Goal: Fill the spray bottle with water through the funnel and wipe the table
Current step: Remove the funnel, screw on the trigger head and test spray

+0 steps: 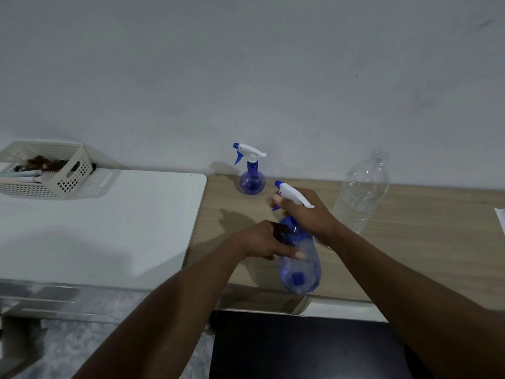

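A large blue translucent spray bottle (300, 269) stands near the front edge of the wooden table (410, 242). My right hand (303, 214) grips its white trigger head from above, a finger near the blue trigger. My left hand (266, 242) holds the bottle's upper body from the left, thumb across the plastic. A second, smaller round blue spray bottle (252, 176) stands upright at the back by the wall. A clear, uncapped plastic bottle (360, 192) stands at the right of my hands. No funnel or cloth is in view.
A white table (95, 222) adjoins the wooden one on the left, with a white perforated basket (54, 173) of small items at its back corner. A white sheet edge (501, 217) shows at far right. A dark surface (300, 348) lies below the table's front edge.
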`<state>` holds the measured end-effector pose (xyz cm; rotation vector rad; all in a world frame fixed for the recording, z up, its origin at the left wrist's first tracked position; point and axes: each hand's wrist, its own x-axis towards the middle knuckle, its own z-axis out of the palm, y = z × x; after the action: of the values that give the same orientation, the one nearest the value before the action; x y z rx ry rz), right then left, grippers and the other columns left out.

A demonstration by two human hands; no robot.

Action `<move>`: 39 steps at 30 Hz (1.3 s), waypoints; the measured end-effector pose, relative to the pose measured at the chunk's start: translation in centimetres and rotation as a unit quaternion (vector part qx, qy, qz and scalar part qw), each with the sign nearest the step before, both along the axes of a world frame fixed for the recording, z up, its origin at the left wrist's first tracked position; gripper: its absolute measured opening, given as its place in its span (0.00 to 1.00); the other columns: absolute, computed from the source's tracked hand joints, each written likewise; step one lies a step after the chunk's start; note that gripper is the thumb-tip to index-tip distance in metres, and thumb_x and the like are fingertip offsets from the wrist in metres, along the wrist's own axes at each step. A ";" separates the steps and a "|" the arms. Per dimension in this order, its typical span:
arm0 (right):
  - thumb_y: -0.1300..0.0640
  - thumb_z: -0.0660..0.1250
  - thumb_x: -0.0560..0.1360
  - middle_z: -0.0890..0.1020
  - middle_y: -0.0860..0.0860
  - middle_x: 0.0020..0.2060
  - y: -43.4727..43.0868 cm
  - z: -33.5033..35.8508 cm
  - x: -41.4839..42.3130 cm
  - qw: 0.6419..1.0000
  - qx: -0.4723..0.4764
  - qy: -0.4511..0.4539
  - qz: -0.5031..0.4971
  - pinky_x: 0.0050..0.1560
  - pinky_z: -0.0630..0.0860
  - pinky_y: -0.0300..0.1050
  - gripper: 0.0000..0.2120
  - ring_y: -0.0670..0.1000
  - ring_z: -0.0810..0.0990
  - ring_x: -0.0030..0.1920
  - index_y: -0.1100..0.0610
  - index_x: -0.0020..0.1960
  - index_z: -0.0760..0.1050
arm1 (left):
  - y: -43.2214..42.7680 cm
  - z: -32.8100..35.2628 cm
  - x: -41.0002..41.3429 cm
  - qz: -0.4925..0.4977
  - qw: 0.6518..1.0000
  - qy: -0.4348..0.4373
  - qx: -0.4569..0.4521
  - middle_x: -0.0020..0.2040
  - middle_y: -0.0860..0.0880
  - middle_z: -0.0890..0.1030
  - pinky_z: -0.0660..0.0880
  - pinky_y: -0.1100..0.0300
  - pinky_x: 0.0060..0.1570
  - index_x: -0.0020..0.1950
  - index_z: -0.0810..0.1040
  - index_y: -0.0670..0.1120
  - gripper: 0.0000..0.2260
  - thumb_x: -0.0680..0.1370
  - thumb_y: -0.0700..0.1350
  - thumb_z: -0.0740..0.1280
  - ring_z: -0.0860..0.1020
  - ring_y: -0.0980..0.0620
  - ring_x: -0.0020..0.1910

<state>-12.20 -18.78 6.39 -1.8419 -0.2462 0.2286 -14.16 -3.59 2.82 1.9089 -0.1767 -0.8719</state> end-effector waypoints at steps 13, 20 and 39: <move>0.53 0.69 0.78 0.84 0.60 0.39 -6.1 -4.5 -2.4 0.965 -0.182 0.165 0.095 0.36 0.80 0.40 0.14 0.50 0.80 0.37 0.65 0.44 0.81 | 10.5 -6.2 0.9 0.307 0.920 -0.111 0.217 0.61 0.47 0.81 0.70 0.57 0.63 0.60 0.80 0.46 0.15 0.76 0.50 0.73 0.77 0.47 0.61; 0.53 0.69 0.75 0.82 0.60 0.33 -4.7 -5.1 -2.0 0.972 -0.171 0.146 0.069 0.42 0.78 0.47 0.16 0.52 0.81 0.34 0.68 0.41 0.79 | 9.2 -6.8 1.5 0.278 0.933 -0.107 0.202 0.57 0.49 0.82 0.75 0.55 0.61 0.58 0.79 0.52 0.14 0.74 0.54 0.72 0.79 0.49 0.55; 0.51 0.70 0.74 0.85 0.55 0.35 -3.1 -4.8 -1.3 0.971 -0.193 0.094 0.101 0.42 0.78 0.47 0.11 0.51 0.82 0.35 0.60 0.41 0.78 | 9.3 -5.5 1.8 0.254 0.942 -0.094 0.195 0.58 0.49 0.80 0.76 0.55 0.58 0.62 0.77 0.52 0.16 0.75 0.52 0.72 0.79 0.49 0.54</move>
<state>-13.46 -21.85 1.56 -2.1638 -0.2703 0.6260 -12.40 5.74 -2.70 2.2577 0.3932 -0.3875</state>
